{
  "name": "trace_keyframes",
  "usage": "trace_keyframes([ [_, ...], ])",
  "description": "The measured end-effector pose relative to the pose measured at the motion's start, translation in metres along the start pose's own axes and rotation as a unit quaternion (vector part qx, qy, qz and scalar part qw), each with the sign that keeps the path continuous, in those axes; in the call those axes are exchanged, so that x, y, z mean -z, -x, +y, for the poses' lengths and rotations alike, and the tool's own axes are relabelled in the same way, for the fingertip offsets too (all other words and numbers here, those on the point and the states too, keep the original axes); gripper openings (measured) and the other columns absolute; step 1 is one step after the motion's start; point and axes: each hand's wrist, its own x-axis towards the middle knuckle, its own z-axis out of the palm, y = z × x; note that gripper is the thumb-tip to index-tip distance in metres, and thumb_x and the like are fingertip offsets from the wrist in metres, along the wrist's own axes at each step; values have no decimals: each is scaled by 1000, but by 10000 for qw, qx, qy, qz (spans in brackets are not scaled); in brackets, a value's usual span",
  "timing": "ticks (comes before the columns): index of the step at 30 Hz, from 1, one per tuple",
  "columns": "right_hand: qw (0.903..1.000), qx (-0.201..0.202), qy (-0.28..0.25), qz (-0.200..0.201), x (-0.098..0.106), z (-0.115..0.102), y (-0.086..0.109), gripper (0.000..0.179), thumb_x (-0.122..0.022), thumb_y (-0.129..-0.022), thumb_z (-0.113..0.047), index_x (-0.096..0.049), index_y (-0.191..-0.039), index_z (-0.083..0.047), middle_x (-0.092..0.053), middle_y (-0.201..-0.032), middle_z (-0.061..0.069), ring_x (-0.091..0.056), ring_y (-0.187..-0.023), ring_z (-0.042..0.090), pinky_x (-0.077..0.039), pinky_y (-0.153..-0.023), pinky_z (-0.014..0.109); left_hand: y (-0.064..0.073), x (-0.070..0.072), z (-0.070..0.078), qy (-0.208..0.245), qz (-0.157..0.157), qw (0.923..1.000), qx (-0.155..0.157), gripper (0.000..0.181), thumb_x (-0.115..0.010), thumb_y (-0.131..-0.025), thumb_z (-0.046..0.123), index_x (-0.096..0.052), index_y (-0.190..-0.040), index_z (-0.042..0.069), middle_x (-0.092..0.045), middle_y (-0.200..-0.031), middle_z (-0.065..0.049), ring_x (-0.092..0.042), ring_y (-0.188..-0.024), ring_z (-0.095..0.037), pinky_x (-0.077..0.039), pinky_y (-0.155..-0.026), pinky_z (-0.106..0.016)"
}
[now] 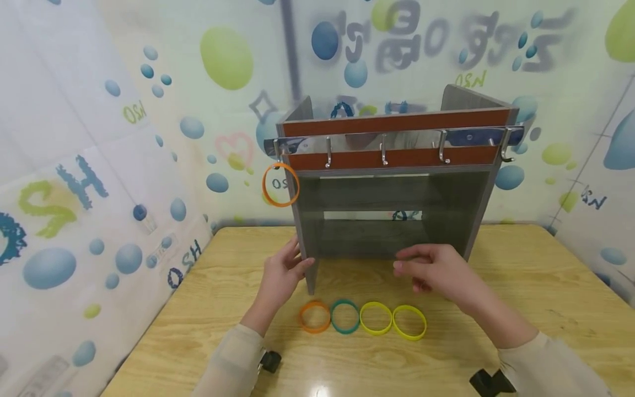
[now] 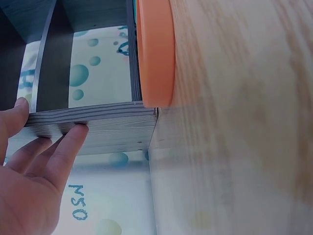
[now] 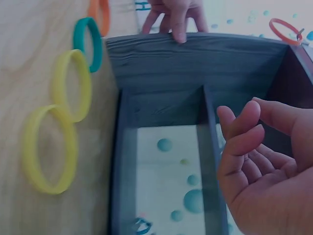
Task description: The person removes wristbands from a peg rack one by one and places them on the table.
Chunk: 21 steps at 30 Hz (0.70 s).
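My left hand [image 1: 280, 273] grips the front edge of the left side panel [image 1: 306, 237] of a grey wooden shelf unit [image 1: 372, 190]. In the left wrist view, the thumb is on one face of the panel and the fingers on the other. My right hand [image 1: 439, 273] hovers before the unit's right half, fingers loosely bent, holding nothing. An orange wristband [image 1: 264, 187] hangs from the leftmost hook. In front of the unit, a row of wristbands lies on the table: orange [image 1: 315, 331], green [image 1: 345, 332] and two yellow ones [image 1: 376, 333].
A metal rail [image 1: 357, 143] with several hooks runs across the top front of the unit, over a red-brown board [image 1: 397, 122]. The unit stands on a wooden table [image 1: 198, 331]. Patterned sheeting [image 1: 188, 82] surrounds the table at the back and sides.
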Motion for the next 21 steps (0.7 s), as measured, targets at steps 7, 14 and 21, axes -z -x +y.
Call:
trace_keyframes([
  [7, 9995, 299, 44, -49, -13, -33, -17, 50, -76, -101, -37, -65, -139, -7, -81, -109, 3, -61, -65, 16, -52, -61, 29, -1, 0, 1, -32, 35, 10000, -43, 74, -76, -98, 6, -47, -162, 29, -60, -154, -13, -69, -129, -37, -66, -90, -51],
  [14, 9970, 755, -67, -146, -37, -61, -39, 47, -76, -101, -37, -66, -141, -15, -81, -102, 4, -61, -63, 18, -54, -58, 30, 0, -1, 2, -14, 65, 10000, -18, 75, -76, -97, 4, -48, -162, 28, -61, -153, -14, -71, -127, -38, -68, -87, -43],
  [21, 9936, 976, -555, -96, -62, -95, -56, 43, -77, -101, -34, -68, -139, -18, -82, -112, 8, -59, -61, 18, -56, -63, 31, 1, 0, 2, -62, 37, 10000, 31, 74, -75, -99, 7, -46, -162, 34, -61, -153, -14, -72, -126, -37, -68, -86, -40],
])
